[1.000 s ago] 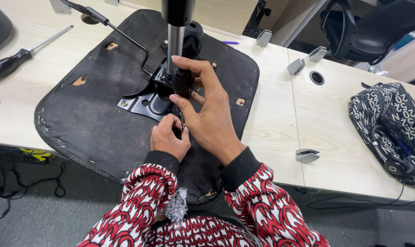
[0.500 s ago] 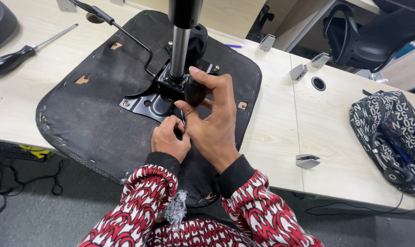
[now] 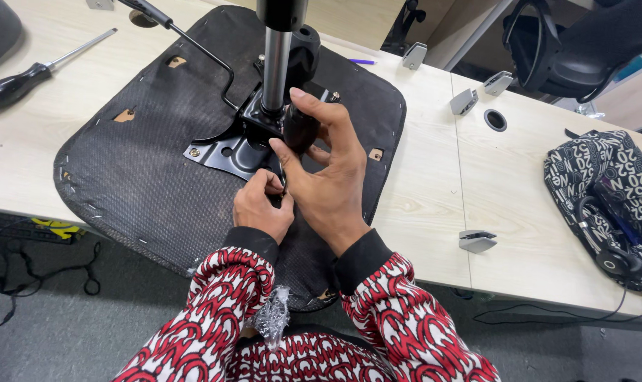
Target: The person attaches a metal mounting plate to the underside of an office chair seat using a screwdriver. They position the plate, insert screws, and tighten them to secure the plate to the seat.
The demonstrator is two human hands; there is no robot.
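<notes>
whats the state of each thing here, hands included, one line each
seat pan: upside down on the desk, fabric underside up
metal plate: lying flat on the seat pan
gas column: upright from the plate
black knob: gripped by the right hand
right hand: closed round the knob
left hand: fist closed at the plate's near edge, contents hidden
screwdriver: lying loose on the desk
patterned bag: lying on the desk

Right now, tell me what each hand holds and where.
Right hand grips the black knob beside the metal column. Left hand pinches something thin at the mounting plate; unclear what.
</notes>
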